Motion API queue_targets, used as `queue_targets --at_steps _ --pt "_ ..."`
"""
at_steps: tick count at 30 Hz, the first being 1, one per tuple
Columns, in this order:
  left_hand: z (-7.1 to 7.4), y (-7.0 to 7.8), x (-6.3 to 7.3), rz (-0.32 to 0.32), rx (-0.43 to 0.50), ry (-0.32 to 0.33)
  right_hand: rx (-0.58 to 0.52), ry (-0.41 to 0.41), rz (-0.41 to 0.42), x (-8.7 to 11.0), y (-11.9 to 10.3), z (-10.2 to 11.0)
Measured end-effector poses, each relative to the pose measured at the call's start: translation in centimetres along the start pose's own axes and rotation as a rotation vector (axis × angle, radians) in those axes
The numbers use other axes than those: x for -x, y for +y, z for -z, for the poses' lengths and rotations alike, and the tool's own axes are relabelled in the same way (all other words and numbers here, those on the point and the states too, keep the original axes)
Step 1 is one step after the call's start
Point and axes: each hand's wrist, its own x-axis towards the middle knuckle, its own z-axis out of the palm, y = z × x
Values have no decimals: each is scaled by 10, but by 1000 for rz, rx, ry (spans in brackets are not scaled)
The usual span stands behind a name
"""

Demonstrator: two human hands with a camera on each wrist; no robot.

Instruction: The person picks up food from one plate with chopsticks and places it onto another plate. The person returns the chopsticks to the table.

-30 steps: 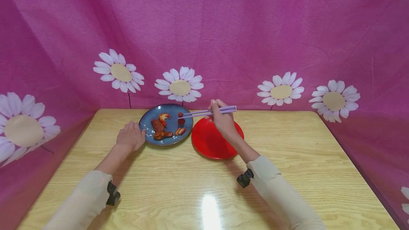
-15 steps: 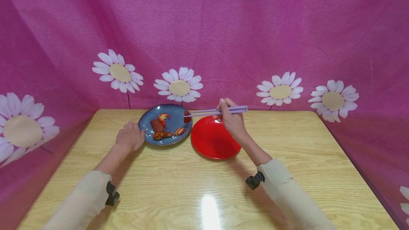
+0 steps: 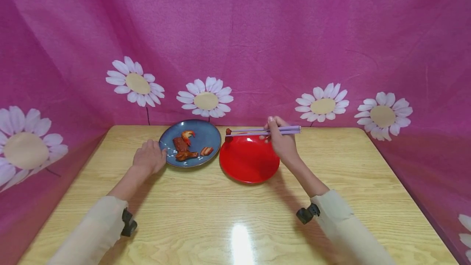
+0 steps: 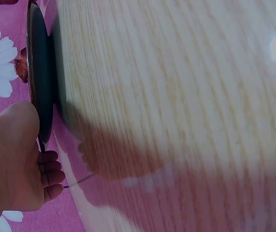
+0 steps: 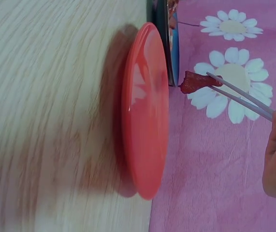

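My right hand (image 3: pixel 282 142) holds a pair of purple chopsticks (image 3: pixel 291 129) above the far side of a red plate (image 3: pixel 250 160). Between the tips they pinch a small dark red piece of food (image 5: pixel 196 82), which hangs over the plate's far left rim. At the left edge of a blue plate (image 3: pixel 206 134), my left hand (image 3: pixel 149 158) grips the rim, thumb on the upper side and fingers curled by the underside in the left wrist view. On that plate lie a shrimp (image 3: pixel 188 136), a brown slab of meat (image 3: pixel 180 144), a drumstick (image 3: pixel 186 156) and a striped meat slice (image 3: pixel 207 151).
Both plates stand near the back of a light wooden table (image 3: pixel 191 216), close beside each other. A pink cloth (image 3: pixel 257 44) with printed daisies hangs behind and along the sides. Small black cameras are strapped at both wrists.
The right hand has moved right, carrying the red piece of food in the chopsticks from over the blue plate to the red plate's far left rim. The left hand has stayed put.
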Motion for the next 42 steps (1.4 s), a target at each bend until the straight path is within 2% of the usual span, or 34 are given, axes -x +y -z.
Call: queue_targets --at_steps 5,10,17,23,34,42 --pt "1 -2 1 -3 -2 -9 5 0 -10 3 1 9" --pt "3 -2 3 -5 -2 8 37 5 -6 6 2 14" --pt "4 -2 2 -4 -10 0 93 -14 -55 7 7 21" --pt "5 -1 1 -4 -4 -3 125 5 -33 9 12 24" --pt "3 -1 0 -1 -2 -10 148 7 -35 7 17 23" --pt "0 0 1 -7 -3 -11 188 -23 -49 6 20 17"
